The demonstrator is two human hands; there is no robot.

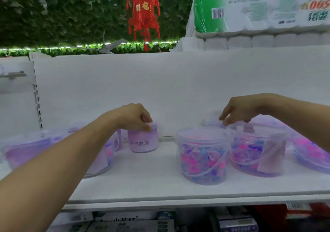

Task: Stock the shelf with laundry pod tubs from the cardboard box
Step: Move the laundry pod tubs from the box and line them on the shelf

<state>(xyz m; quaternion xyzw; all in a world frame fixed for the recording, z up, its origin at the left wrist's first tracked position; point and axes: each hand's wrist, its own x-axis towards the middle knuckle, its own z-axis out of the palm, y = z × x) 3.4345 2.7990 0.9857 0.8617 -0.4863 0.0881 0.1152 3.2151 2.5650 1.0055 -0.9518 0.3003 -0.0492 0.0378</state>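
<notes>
The left hand (135, 115) is gripping the lid rim of a small lilac labelled plastic tub (143, 138) standing near the back edge of the white shelf (142, 181). The right hand (239, 111) is reaching, fingers loosely curled, over a clear pod-filled tub (256, 151); whether it is gripping, I cannot tell. Stiff, smooth and probably fairly heavy, these tubs are best taken by lid rim or bail handle.

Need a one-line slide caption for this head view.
Left hand grips a labelled tub at the shelf back; right hand touches tubs behind the front ones.
</notes>
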